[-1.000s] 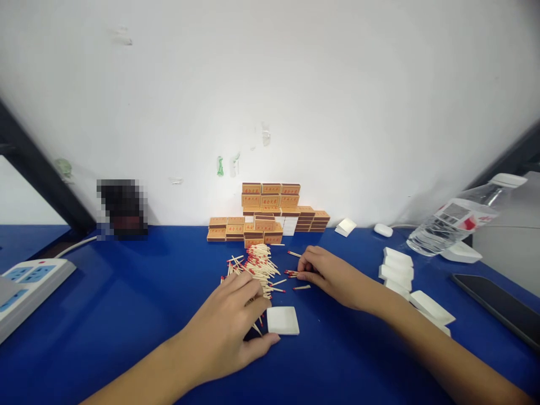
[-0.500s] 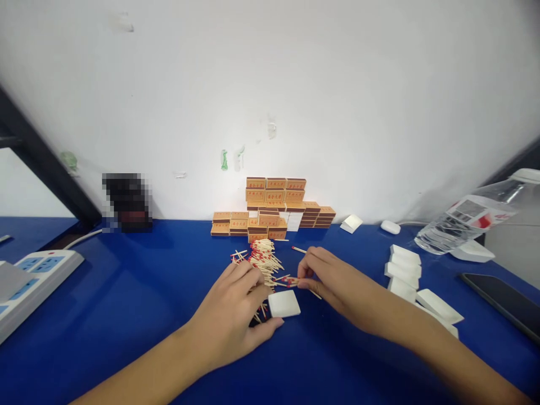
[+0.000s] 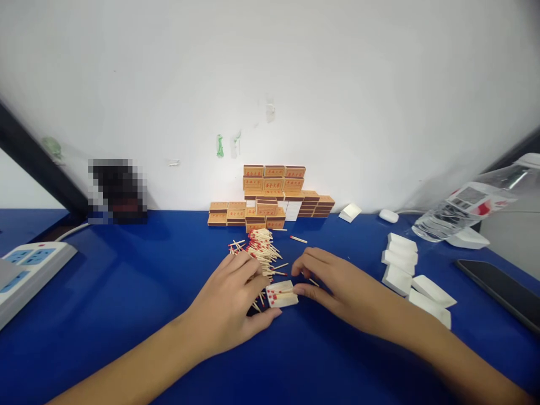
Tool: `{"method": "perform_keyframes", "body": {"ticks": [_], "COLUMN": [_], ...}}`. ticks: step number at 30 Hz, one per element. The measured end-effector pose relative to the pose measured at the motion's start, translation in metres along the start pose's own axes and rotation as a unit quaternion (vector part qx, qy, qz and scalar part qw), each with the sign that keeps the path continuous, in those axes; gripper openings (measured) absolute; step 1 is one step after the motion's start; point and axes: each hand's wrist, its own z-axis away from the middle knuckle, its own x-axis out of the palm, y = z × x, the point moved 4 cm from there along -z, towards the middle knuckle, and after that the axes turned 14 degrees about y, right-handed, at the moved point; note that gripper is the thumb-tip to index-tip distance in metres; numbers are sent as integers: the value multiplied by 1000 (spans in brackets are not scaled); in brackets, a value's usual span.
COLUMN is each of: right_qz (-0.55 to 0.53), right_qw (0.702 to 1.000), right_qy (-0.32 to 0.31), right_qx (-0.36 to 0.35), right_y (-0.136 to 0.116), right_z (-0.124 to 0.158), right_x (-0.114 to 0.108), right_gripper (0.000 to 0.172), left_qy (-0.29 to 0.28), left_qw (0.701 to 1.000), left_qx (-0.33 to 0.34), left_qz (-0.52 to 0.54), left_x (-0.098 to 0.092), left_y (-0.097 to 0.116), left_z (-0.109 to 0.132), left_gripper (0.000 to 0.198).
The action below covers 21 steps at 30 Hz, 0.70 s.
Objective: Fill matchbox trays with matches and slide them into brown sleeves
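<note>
A small white matchbox tray (image 3: 290,301) lies on the blue table with several red-tipped matches (image 3: 275,296) in it. Around its left end, the thumb and fingers of my left hand (image 3: 236,292) hold it steady. My right hand (image 3: 327,278) is at the tray's right end, thumb and fingers apart; its thumb tip is close to the match ends, and I cannot tell if it touches them. Just beyond the tray spreads a loose pile of matches (image 3: 262,247), partly covered by my left hand. A single match (image 3: 298,239) lies beyond my right hand, and another shows under its fingers.
Orange matchboxes (image 3: 273,184) are stacked against the wall. Several white trays (image 3: 400,256) lie at right, near a phone (image 3: 498,289) and a tilted plastic bottle (image 3: 468,205). A white earphone case (image 3: 388,216) sits at the back; a power strip (image 3: 37,270) is far left.
Matches that were in my right fingers now lie in the tray, which was empty before. My right fingers have parted beside it. The view has tilted slightly down.
</note>
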Motion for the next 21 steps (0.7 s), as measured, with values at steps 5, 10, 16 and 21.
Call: {"method": "perform_keyframes", "body": {"ticks": [5,10,16,21], "right_qz": [-30,-34,-54,-70], "right_qw": [997,999,998,996], "right_qy": [-44,-27,25,43], "right_qx": [55,22,6,14], "right_y": [6,-4,-4,3], "right_z": [5,6,5,3], "right_x": [-6,7,5,-11], "right_gripper": [16,17,11,19], "left_qy": [-1,-5,-2,7], "left_qw": [1000,1000,1000,999], "left_qx": [5,12,30,37], "left_qz": [-6,-1,-4,10], "left_x": [-1,-1,-2,-2], "left_y": [0,0,1,2], "left_z": [1,2,2,3], "left_gripper": [22,24,24,27]}}
